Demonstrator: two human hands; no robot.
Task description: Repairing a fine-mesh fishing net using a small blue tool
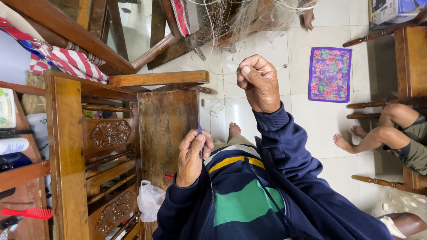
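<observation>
Here, a thin pale line (267, 70) ran taut across the upper middle of my view, above the white tiled floor (307, 120), and led toward a tangle of fishing net (249, 18) at the top edge. My right hand (258, 84) had it pinched between thumb and forefinger, the other fingers curled into a fist. My left hand (192, 155) sat lower, near my chest, its fingers pressed together around a small purple tool (200, 130) whose tip poked out above them. Just beside that hand stood a carved wooden chair (111, 146), with a white plastic bag (149, 200) at its foot. Well apart lay a floral purple cloth (330, 74), and another person's bare legs (378, 133) rested near the right edge.
</observation>
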